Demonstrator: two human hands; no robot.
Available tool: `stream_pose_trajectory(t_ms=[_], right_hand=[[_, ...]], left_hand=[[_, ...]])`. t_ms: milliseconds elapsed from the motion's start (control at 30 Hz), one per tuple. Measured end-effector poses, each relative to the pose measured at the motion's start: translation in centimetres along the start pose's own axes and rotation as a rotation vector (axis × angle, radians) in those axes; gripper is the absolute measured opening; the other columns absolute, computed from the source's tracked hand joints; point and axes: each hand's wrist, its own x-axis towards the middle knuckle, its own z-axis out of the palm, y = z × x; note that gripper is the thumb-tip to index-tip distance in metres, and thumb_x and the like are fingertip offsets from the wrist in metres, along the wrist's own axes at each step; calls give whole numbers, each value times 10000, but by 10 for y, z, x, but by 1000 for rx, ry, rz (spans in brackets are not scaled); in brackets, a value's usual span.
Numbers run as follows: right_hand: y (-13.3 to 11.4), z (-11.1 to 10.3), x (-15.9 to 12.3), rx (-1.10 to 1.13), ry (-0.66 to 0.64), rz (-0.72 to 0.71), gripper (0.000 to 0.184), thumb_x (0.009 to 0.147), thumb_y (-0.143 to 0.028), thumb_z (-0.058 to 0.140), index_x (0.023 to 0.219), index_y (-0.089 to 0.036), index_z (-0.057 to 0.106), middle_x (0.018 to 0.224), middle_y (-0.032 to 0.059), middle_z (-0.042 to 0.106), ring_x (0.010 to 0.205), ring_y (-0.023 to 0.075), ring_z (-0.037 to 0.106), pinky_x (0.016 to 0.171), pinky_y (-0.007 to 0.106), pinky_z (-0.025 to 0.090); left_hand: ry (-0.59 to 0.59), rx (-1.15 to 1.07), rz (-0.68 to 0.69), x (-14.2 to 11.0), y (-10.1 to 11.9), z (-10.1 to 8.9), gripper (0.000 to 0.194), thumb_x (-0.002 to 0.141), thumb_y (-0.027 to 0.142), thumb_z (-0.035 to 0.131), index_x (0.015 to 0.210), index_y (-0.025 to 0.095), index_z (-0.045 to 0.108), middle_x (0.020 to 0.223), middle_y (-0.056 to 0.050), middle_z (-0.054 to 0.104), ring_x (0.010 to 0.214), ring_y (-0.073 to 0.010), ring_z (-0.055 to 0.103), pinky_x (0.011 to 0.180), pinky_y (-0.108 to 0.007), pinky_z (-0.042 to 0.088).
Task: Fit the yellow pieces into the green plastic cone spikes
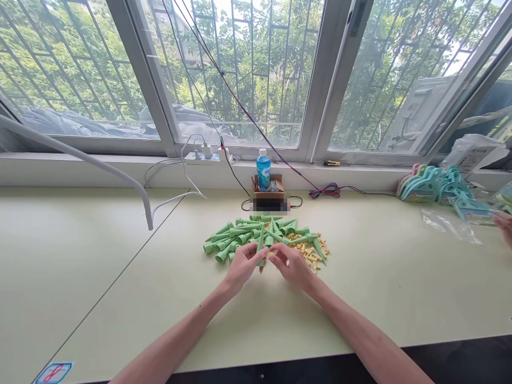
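Note:
Between the fingers of my left hand (pixel 245 262) is a green plastic spike (pixel 261 238), its pointed end up. My right hand (pixel 294 265) is closed in a pinch close beside it, with a small yellowish piece (pixel 271 255) at the fingertips, mostly covered by them. Just beyond both hands lies a heap of similar green spikes (pixel 224 244), hollow cone shapes with ribbed collars. Small tan plastic pegs (pixel 312 255) are piled at the heap's right side, partly under some spikes.
Behind the heap stand a small cardboard box (pixel 267 195) and a blue-liquid bottle (pixel 263 169). Cables (pixel 330 190) run along the back. Teal hangers (pixel 424 184) and a plastic bag (pixel 452 226) lie right. Another person's hand (pixel 503 225) shows at the right edge. A white tube (pixel 120 173) overhangs the left.

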Motion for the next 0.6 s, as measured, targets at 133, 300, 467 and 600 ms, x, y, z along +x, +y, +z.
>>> stream_pose_trajectory(t_ms=[133, 300, 467, 600], right_hand=[[-1, 1, -1, 43, -24, -9, 198, 965, -359, 508, 1065, -196, 559, 625, -32, 576, 502, 122, 518, 512, 233, 419], [0, 1, 0, 11, -13, -30, 190, 986, -352, 470, 962, -204, 587, 570, -35, 547, 478, 126, 497, 501, 241, 403], [1, 0, 0, 3, -20, -8, 249, 998, -375, 442, 896, -213, 600, 547, -33, 532, 457, 126, 470, 492, 247, 384], [2, 1, -1, 24, -21, 6, 185, 960, -368, 522, 1025, -201, 568, 576, -48, 540, 470, 118, 477, 498, 236, 390]], left_hand=[[13, 5, -4, 0, 1, 0, 307, 838, 434, 650, 706, 160, 613, 641, 12, 501, 567, -112, 484, 498, -233, 464], [9, 5, -3, 0, 0, 0, 272, 841, 393, 651, 708, 159, 621, 643, 9, 523, 570, -114, 497, 499, -231, 466], [8, -2, -9, 0, -1, 0, 251, 839, 372, 656, 706, 161, 629, 632, 12, 533, 563, -115, 498, 501, -234, 461], [12, -24, -9, 0, 0, 1, 235, 830, 358, 672, 715, 157, 630, 662, 7, 543, 580, -114, 493, 499, -231, 458]])
